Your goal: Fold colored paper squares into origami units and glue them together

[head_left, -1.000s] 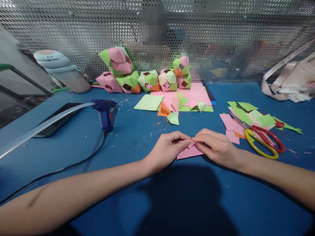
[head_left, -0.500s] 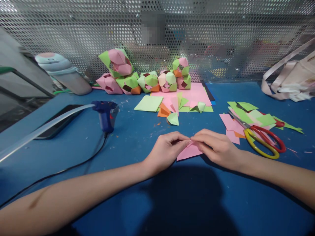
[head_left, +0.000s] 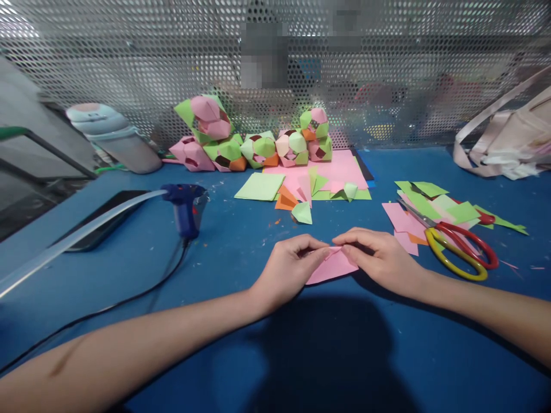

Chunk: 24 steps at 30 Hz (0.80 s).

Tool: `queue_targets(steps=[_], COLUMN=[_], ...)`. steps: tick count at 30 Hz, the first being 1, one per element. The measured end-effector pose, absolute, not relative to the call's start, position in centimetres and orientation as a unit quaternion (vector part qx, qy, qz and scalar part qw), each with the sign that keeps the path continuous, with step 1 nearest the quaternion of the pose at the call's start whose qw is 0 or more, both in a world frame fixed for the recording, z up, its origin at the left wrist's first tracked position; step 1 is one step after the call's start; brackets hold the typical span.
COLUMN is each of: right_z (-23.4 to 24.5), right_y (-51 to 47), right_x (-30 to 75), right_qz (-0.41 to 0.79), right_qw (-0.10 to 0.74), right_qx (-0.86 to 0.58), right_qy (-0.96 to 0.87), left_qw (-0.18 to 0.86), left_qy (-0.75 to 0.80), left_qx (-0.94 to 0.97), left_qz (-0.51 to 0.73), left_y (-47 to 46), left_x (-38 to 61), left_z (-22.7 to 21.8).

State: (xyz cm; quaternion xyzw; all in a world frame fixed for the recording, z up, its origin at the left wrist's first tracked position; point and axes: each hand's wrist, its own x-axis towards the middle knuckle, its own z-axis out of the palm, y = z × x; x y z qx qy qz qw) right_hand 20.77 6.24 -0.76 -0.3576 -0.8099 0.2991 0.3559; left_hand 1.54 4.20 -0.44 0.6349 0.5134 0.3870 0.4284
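Observation:
Between my two hands is a small piece of pink paper (head_left: 332, 269), partly folded along its far edge. My left hand (head_left: 289, 267) pinches its left side, thumb on top and the fingers curled behind. On the right, my right hand (head_left: 381, 255) grips the other side, its thumb pressing near the fold and the index finger reaching along the far edge. The underside of the paper and some fingertips are hidden. A pale green folded paper piece (head_left: 302, 213) lies just beyond my hands.
A blue glue gun (head_left: 185, 209) with a long clear stick and black cord stands left. Scissors (head_left: 458, 246) lie over paper scraps (head_left: 400, 218) at right. Behind are folded paper balls (head_left: 258, 149), pale green sheets (head_left: 259, 187), a tumbler (head_left: 118, 137) and a bag (head_left: 512, 135).
My fingertips have moved slightly apart along the fold, so more of the pink paper shows. The view has tilted up a little, and the other things stay in place.

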Motion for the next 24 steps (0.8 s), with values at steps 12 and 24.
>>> queue_targets(steps=[12,24], right_z=[-0.24,-0.41], right_y=[5.56,6.19], right_x=[20.04,20.44], right_qz=[0.317,0.306], right_qw=[0.362,0.375], right_qx=[-0.379,-0.357], right_qy=[-0.79,-0.799], left_qw=[0.401,0.434], left_qy=[0.481,0.492], left_qx=[0.679,0.653], left_qz=[0.384,0.38], left_y=[3.93,4.12], left_x=[1.53,1.71], left_z=[-0.76,-0.79])
